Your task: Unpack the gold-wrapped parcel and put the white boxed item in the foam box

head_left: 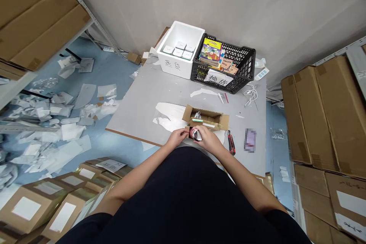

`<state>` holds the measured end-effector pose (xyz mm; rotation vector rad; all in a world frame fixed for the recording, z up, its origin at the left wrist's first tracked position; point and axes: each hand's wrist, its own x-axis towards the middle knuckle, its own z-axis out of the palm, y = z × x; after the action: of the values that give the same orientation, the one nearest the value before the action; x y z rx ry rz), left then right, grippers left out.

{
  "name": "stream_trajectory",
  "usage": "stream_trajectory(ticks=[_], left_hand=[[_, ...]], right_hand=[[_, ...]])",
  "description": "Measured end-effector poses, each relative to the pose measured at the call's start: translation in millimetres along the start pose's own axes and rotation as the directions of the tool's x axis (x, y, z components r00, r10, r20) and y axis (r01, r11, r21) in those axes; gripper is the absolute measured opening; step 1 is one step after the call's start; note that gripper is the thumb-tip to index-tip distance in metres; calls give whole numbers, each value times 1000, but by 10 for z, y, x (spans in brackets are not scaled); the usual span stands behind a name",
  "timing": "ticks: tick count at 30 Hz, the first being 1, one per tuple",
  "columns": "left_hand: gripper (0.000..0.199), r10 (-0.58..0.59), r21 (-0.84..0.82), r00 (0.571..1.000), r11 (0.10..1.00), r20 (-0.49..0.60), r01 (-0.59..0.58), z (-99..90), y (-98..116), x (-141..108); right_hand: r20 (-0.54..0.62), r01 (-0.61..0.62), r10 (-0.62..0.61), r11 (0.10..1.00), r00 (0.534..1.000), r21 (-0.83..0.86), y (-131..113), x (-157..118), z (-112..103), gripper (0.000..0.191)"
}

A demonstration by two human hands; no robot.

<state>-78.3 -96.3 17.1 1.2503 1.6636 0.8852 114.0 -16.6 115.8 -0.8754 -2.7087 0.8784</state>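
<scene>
Right at the near side of the open carton (224,122), the right hand (208,139) curls around a shiny round object (197,135)! The left hand (177,136), fingertips pinched, grips a small brown box (188,129) there; a utility knife (231,143) lies near the carton's right end.

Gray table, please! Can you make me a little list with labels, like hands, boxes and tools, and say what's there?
Table: gray top, brown edge
Left hand: at the edge of a small brown box
Right hand: holding a shiny round thing; partly inside that box or not, hard to tell
Open carton: just beyond the hands, flaps out
Tool: red-and-black knife, right of the right hand
White box: at the back, pale square things inside
Black crate: beside the white box, colorful books inside
</scene>
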Motion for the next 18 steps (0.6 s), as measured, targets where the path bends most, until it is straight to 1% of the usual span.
stream_trajectory(ticks=[2,4,7,9,12,15,17,18], left_hand=[[25,-5,-5,1000,1000,-9,5,6,-11,8],[24,-11,-16,1000,1000,-27,11,15,-30,14],[23,-21,-27,999,999,-46,19,30,-63,19],[23,-21,-29,999,999,-48,19,32,-78,22],[23,-23,-37,999,999,-48,22,18,-86,29],[23,-39,-68,997,997,-62,35,6,-77,35],[22,-36,-95,997,995,-72,29,14,-66,33],[23,-32,-106,997,994,-73,24,24,-60,30]], right_hand=[[42,41,-37,995,998,-88,58,46,85,59],[64,56,-46,983,997,-174,102,91,157,58],[64,33,-16,962,998,-270,148,147,250,59],[71,24,-4,956,997,-293,173,176,304,59],[85,33,-9,961,996,-275,221,206,368,56],[72,42,-27,977,997,-211,288,195,411,50],[19,32,-30,993,999,-117,337,152,446,45],[-32,14,-16,999,999,-47,360,120,471,44]])
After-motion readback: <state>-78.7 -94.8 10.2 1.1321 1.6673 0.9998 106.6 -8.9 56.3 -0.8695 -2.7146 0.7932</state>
